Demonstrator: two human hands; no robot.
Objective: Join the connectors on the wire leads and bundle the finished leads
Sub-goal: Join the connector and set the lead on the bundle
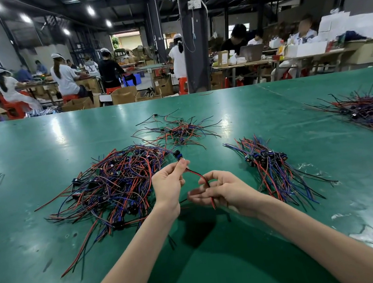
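My left hand [169, 184] pinches a wire lead just below its blue and black connector [177, 155], held up above the green table [247, 116]. The lead's red and black wires [198, 174] arc down to my right hand [218, 190], which pinches them between thumb and forefinger, the other fingers spread loosely. A big loose heap of red, blue and black leads [114, 183] lies to the left of my hands. To the right lies a tidier pile of leads [273, 166] with their connectors lined up together.
A smaller scatter of leads [177, 130] lies farther back at the middle of the table. Another pile [370, 108] sits at the far right edge. Beyond the table stand a dark pillar [195, 36], cardboard boxes and several seated workers.
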